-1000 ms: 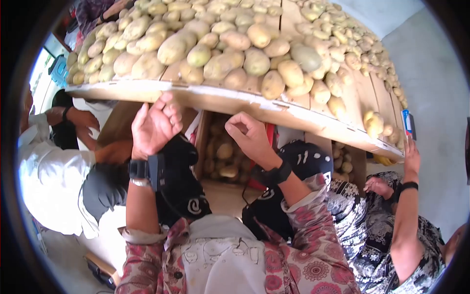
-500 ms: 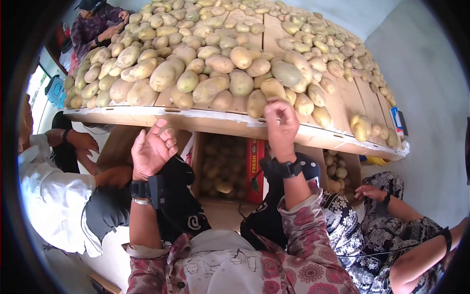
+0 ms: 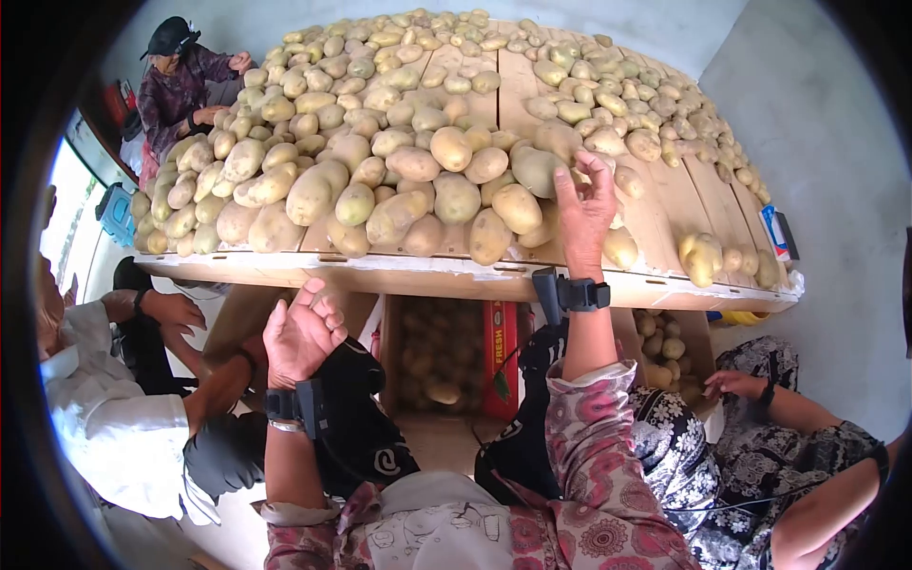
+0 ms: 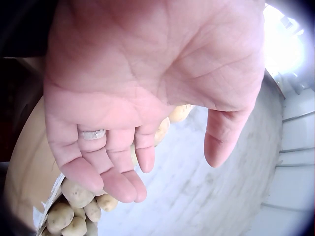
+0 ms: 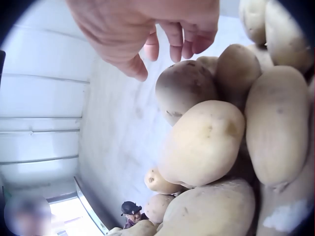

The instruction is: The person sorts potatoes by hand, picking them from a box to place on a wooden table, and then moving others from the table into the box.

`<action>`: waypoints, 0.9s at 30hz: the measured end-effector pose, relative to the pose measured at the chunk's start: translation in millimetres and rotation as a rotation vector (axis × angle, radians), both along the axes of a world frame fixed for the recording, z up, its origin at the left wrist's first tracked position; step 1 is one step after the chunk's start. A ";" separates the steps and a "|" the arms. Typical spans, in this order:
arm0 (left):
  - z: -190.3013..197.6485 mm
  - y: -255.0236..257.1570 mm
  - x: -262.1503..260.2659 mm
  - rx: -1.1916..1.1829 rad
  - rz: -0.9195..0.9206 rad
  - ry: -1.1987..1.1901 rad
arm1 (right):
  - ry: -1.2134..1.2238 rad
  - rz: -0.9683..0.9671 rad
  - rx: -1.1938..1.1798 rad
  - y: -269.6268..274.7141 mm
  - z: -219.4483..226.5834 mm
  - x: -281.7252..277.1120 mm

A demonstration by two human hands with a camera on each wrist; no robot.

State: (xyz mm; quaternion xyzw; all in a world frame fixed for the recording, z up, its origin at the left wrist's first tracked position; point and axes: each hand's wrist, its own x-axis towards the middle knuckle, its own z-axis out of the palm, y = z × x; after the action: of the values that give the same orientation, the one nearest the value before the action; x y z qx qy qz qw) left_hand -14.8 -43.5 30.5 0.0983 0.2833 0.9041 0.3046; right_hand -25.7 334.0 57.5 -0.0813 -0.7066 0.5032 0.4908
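Potatoes [image 3: 456, 199] lie heaped across a wide cardboard-covered table [image 3: 655, 190]. My right hand [image 3: 587, 214] reaches over the front rows with thumb and fingers spread, beside a greenish potato [image 3: 534, 171]. In the right wrist view the loosely bent fingers hang just above a brown-spotted potato [image 5: 182, 88], with nothing between them. My left hand [image 3: 302, 342] hovers before the table's front edge, palm turned up and fingers relaxed. The left wrist view shows that palm bare, with a ring [image 4: 92, 134] on one finger and a few potatoes [image 4: 76, 194] beyond the fingertips.
Below the table edge stand a box of potatoes [image 3: 432, 356] with a red side panel [image 3: 499, 356] and another potato-filled box [image 3: 665, 347]. People sit close at left and right, and one sits at the far left corner. A blue-and-white item [image 3: 779, 233] lies at the right edge.
My right hand has risen from below the table edge and moved forward and right over the potatoes, its fingers spreading. The left hand keeps much the same pose. The view has tilted up.
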 end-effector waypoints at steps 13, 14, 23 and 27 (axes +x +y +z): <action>-1.5 19.5 4.4 -0.007 -0.088 0.005 | -0.432 -0.300 0.446 -16.9 6.0 4.6; -3.9 21.7 5.8 -0.004 -0.107 0.018 | -0.450 -0.298 0.445 -16.0 4.3 6.6; 0.0 24.6 8.4 -0.033 -0.073 0.026 | -0.326 -0.123 0.154 -7.6 2.4 7.8; -2.0 23.0 7.8 -0.040 -0.065 0.016 | -0.165 -0.016 -0.013 -1.2 -3.8 8.2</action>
State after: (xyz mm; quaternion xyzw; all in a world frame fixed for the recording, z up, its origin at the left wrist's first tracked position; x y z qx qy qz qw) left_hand -7.0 -20.5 28.4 0.1087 0.3005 0.8870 0.3333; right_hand -17.6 332.7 53.7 -0.1313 -0.7407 0.4954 0.4344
